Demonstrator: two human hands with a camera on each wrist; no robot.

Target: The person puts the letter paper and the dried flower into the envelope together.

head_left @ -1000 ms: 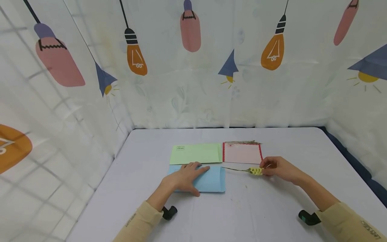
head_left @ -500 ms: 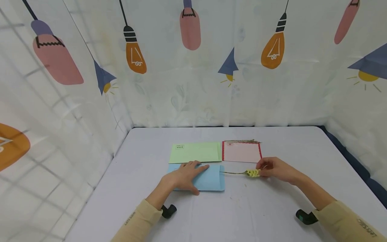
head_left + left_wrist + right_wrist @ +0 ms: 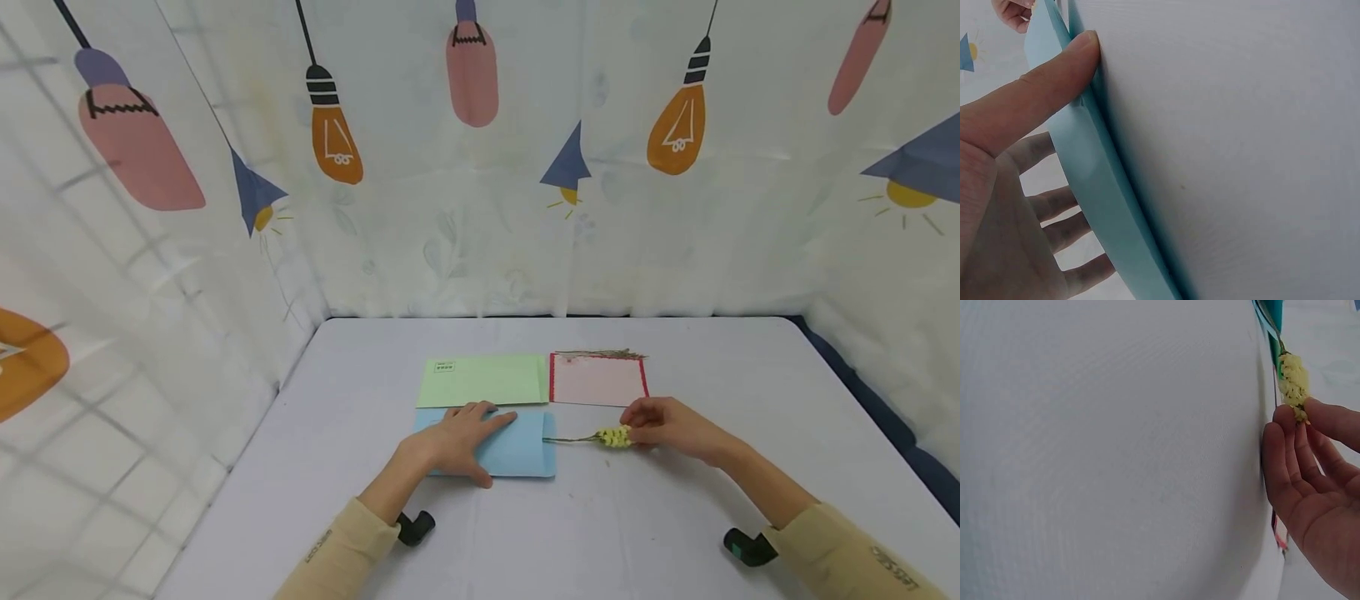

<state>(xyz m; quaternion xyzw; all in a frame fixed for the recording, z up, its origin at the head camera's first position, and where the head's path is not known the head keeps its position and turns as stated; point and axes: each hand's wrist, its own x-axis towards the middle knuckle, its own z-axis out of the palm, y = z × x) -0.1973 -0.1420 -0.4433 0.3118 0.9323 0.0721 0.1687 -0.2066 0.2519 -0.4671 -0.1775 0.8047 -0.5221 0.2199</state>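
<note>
Tbh the yellow flower (image 3: 613, 437) is probably feather-light and crumbly, so I'd grip softly near the stem (image 3: 572, 440); right hand (image 3: 675, 429) pinches the bloom's tip (image 3: 1300, 416), stem end at the blue envelope (image 3: 517, 457), left hand (image 3: 459, 439) spread on that.

High head view, forward and down; close-up wrist views, blue envelope (image 3: 514, 450) common to both.
</note>
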